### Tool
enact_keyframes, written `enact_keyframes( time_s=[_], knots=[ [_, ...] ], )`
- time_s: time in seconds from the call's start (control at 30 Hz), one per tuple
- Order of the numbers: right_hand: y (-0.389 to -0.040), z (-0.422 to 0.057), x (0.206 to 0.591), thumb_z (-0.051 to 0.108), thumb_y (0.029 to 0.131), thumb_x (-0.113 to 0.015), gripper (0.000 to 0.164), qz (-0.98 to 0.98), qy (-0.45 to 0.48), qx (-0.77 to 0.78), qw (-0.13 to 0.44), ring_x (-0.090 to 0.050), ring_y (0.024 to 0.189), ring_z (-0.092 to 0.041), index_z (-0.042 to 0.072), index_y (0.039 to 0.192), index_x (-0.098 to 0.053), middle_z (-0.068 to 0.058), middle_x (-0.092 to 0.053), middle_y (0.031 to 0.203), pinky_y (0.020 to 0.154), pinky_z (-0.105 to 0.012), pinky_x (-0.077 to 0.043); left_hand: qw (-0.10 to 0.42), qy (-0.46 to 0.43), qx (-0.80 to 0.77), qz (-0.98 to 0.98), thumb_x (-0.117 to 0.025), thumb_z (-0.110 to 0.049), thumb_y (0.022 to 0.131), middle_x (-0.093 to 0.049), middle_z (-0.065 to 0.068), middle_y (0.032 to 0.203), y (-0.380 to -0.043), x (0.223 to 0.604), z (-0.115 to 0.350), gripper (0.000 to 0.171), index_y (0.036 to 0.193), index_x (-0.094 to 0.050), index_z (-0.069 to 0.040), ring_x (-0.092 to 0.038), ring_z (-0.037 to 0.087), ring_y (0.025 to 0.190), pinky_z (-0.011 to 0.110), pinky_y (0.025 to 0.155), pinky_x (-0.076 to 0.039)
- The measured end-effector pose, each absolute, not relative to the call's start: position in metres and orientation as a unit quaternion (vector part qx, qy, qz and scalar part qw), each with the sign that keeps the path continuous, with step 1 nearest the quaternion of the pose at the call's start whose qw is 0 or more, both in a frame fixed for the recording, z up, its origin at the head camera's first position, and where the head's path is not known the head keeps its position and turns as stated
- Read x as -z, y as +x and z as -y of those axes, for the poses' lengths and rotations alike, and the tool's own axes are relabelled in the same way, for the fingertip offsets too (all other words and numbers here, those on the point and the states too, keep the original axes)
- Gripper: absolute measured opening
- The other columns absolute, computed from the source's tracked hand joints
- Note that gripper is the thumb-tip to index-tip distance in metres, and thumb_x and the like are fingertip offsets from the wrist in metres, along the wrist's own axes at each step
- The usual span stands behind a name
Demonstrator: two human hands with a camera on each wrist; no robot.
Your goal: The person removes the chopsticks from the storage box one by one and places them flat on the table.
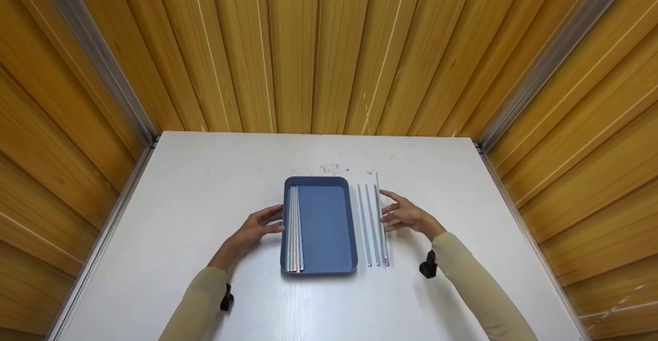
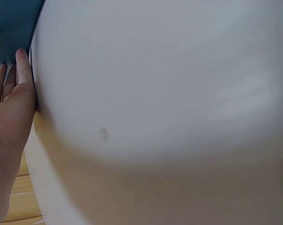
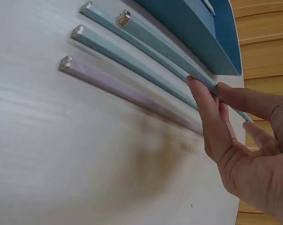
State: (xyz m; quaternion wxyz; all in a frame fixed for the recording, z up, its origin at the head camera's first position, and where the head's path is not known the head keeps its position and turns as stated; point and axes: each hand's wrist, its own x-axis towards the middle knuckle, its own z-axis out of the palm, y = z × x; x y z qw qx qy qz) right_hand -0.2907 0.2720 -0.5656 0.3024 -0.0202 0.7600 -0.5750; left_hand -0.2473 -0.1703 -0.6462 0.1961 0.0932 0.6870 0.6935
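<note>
2 sleeves (image 1: pixel 465 276) angled inward, right hand (image 1: pixel 408 215) pinching stick (image 3: pixel 162 48), left hand (image 1: pixel 253 229) spread against tray (image 1: pixel 329 228)

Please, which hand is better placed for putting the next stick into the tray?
Probably the right hand: it pinches a blue-green stick near the tray. The left hand holds no stick; its fingers touch the tray's left side.

Wood-grain panels (image 1: pixel 293 53) on three sides; grey metal rails (image 1: pixel 97 48) at corners; white tabletop (image 1: pixel 221 161), dark marks (image 1: pixel 329 167) toward far edge
</note>
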Motion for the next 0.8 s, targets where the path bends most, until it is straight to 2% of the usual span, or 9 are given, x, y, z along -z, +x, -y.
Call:
enact_keyframes(
  time_s=[0.2,0.43,0.8],
  knots=[
    [-0.29,-0.291,0.576,-0.009,0.093,-0.059,0.086,-0.766,-0.013,0.569,0.299,-0.07,0.093,-0.021,0.009,0.164,-0.014,-0.018,-0.054,0.118,0.081,-0.04,-0.064,0.198,0.088,-0.695,-0.685,-0.076,-0.009,0.092,-0.045,0.017,0.159,-0.248,0.645,0.169,0.074,0.156,-0.04,-0.007,-0.038,0.033,0.151,0.04,0.121,-0.039],
    [-0.286,-0.297,0.581,-0.01,0.091,-0.063,0.089,-0.773,-0.012,0.562,0.295,-0.071,0.093,-0.021,0.005,0.163,-0.013,-0.019,-0.055,0.117,0.082,-0.042,-0.064,0.195,0.092,-0.699,-0.682,-0.075,-0.009,0.093,-0.045,0.019,0.158,-0.247,0.644,0.17,0.074,0.157,-0.038,-0.005,-0.038,0.035,0.151,0.042,0.121,-0.038],
    [-0.283,-0.3,0.588,-0.014,0.088,-0.065,0.091,-0.793,0.015,0.544,0.274,-0.066,0.091,-0.02,0.004,0.163,-0.016,-0.017,-0.056,0.112,0.077,-0.038,-0.065,0.195,0.088,-0.705,-0.676,-0.075,-0.008,0.092,-0.046,0.021,0.157,-0.249,0.649,0.169,0.075,0.157,-0.038,-0.004,-0.042,0.034,0.148,0.037,0.118,-0.043]
  ],
)
